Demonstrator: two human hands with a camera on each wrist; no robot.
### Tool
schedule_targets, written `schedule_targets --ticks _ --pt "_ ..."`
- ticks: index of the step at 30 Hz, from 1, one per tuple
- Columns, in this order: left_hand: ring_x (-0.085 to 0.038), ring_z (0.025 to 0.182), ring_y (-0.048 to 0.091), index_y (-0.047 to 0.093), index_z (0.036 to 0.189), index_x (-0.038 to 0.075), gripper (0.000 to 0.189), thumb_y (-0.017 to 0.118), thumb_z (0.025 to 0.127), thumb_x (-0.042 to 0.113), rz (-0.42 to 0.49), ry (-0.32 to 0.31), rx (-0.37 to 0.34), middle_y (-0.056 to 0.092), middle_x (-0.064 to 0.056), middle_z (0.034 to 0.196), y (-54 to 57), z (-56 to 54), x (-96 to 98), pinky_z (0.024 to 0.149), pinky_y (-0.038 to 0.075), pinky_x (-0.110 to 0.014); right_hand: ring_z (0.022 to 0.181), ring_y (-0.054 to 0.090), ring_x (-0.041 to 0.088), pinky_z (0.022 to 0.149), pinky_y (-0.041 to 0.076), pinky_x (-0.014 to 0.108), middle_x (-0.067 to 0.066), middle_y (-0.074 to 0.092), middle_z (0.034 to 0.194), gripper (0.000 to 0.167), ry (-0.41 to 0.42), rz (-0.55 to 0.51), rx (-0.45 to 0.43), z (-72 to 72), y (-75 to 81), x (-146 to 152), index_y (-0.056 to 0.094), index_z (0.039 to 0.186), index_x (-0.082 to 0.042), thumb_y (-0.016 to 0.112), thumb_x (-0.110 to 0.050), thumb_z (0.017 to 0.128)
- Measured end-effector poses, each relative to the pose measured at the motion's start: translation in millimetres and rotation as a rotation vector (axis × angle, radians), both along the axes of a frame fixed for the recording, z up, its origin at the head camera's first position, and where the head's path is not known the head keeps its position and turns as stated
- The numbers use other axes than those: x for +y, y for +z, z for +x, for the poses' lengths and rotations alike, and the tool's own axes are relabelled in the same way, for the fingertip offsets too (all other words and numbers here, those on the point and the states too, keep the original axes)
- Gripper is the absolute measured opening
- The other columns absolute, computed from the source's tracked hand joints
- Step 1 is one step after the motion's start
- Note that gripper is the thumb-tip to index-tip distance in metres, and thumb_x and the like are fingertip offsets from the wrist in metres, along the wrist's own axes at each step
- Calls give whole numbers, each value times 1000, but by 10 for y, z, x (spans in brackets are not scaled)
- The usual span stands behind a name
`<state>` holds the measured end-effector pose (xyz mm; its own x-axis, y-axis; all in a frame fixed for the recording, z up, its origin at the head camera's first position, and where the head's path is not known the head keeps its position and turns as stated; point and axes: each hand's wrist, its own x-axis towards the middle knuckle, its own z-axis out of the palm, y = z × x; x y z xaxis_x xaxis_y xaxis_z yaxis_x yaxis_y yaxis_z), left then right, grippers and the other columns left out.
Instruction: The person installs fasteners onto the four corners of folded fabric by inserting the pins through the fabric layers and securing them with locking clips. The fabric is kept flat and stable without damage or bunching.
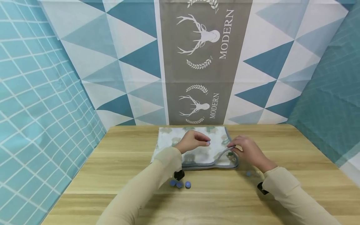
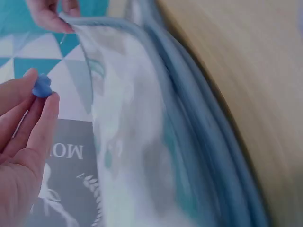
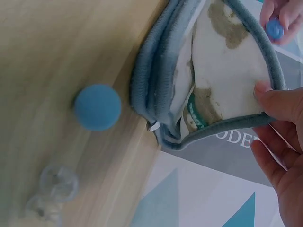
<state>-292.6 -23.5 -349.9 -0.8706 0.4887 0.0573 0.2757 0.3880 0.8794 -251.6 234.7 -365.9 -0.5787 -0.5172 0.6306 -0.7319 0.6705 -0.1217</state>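
A folded white blanket (image 1: 216, 151) with brown and green animal prints and grey-blue piping lies on the wooden table. My left hand (image 1: 192, 142) is over it, pinching a small blue knob-like cap (image 2: 42, 86) between thumb and fingertips. At the blanket's front right corner, my right hand (image 1: 248, 151) pinches the piped edge of the top layer between thumb and fingers. That corner is lifted and peeled back from the layers beneath, as the right wrist view shows.
Three blue caps (image 1: 187, 185) sit in front of the blanket, near the left forearm. Another blue cap (image 3: 97, 107) and small clear plastic pieces (image 3: 58, 183) lie to the right, below the right hand. A patterned cloth (image 1: 135, 62) hangs behind the table (image 1: 219, 200).
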Motion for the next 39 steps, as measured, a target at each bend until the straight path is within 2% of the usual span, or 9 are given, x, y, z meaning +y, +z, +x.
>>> schedule_targets --ticks 3,6,8,11,16,23,29,39 --pt "-13 92 67 71 105 7 26 73 81 17 173 43 -168 71 -7 103 -53 -69 85 89 51 -32 80 63 15 69 53 35 -2 70 83 20 -6 -6 -18 8 7 -31 73 84 -10 79 1 68" --pt "-19 96 68 68 110 2 28 70 83 10 307 60 -284 69 -14 108 -104 -116 160 95 49 -39 80 63 15 69 53 34 -1 70 83 21 -3 -17 -26 12 8 -73 74 84 -10 78 3 68" --pt "-21 98 67 67 111 0 28 68 84 8 350 67 -333 68 -16 110 -130 -124 208 96 47 -41 80 63 15 69 53 33 -2 71 83 21 4 -24 -31 13 2 -100 74 84 -11 78 3 68" --pt "-21 98 67 67 111 0 28 68 84 8 364 68 -375 68 -16 110 -171 -116 280 96 47 -40 79 62 14 68 53 32 -2 71 82 21 11 -33 -33 23 -11 -129 74 83 -10 78 4 68" --pt "-24 101 66 66 111 -3 27 66 85 5 397 72 -414 66 -17 112 -200 -75 383 95 48 -39 80 62 14 69 53 33 -2 72 82 23 18 -42 -24 36 -24 -151 75 84 -10 78 5 67" --pt "-25 101 66 66 112 -1 27 65 86 6 378 83 -399 66 -16 112 -229 -68 437 94 49 -38 81 62 13 70 53 32 -3 71 83 24 5 -22 -31 19 -15 -170 74 86 -13 78 4 69" --pt "-26 102 66 65 113 -3 27 63 87 4 439 83 -439 65 -18 111 -252 -71 453 92 51 -35 81 62 13 69 53 32 -3 71 84 23 5 -7 -51 23 11 -180 74 86 -12 77 4 70" --pt "-25 102 66 63 114 -7 27 60 88 0 478 62 -442 64 -19 112 -220 -70 447 89 52 -31 81 62 14 70 53 30 -3 72 85 23 18 11 -87 18 82 -203 74 88 -10 76 5 71"
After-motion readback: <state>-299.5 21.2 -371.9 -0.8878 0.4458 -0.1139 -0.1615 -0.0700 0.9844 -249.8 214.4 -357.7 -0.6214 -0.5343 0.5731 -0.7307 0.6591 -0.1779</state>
